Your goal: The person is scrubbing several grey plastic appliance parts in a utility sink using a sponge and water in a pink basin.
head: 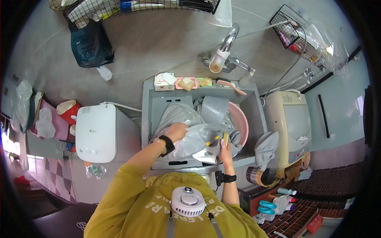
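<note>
Below me is a grey laundry sink [146, 119] with a sloping board on its left side. A wet light-grey garment [178, 114] with white and yellow parts lies spread over the board. My left hand [176, 131] grips a fold of it, fingers closed. In my right hand [226, 151] is a scrubbing brush [224, 139] with a yellowish back, its bristles facing left beside the garment's yellow mark. A pink basin [242, 125] stands behind in the sink, holding darker grey cloth. A grey plastic scoop [215, 108] rests on that cloth, partly over the basin.
Soap bars [187, 84], a small box [164, 83] and a pink-handled brush [230, 85] line the sink's back ledge under the faucet [227, 44]. A white appliance [96, 134] stands left, a washing machine [288, 128] right. Grey cloth [267, 148] hangs over the sink's right front corner.
</note>
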`<state>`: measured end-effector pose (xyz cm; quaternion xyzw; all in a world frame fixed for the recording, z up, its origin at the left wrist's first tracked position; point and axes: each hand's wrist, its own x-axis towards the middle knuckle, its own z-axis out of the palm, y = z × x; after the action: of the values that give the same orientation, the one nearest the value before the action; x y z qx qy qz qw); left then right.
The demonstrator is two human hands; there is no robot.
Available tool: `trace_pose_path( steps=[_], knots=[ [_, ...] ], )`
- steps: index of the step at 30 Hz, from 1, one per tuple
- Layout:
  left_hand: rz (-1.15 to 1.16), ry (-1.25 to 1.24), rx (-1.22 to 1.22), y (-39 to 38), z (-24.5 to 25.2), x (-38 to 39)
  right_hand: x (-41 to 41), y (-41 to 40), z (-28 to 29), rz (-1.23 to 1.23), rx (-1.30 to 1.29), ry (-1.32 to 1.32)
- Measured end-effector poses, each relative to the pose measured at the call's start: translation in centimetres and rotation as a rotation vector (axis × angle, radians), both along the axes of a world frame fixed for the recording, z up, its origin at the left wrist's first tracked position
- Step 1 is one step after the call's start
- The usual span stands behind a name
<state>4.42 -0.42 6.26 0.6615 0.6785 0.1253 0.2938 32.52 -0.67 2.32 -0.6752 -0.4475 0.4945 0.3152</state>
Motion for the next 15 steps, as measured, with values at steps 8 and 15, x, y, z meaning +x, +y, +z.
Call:
trace_pose_path(
  steps=[8,15],
  knots=[
    [-0.353,-0.105,0.116,-11.6,8.3,-2.2,-0.2,0.4,7.5,0.152,0.25,0.077],
    [-0.404,-0.257,0.204,-14.2,12.1,-1.6,-3.5,3.7,4.7,0.688,0.031,0.254]
  ],
)
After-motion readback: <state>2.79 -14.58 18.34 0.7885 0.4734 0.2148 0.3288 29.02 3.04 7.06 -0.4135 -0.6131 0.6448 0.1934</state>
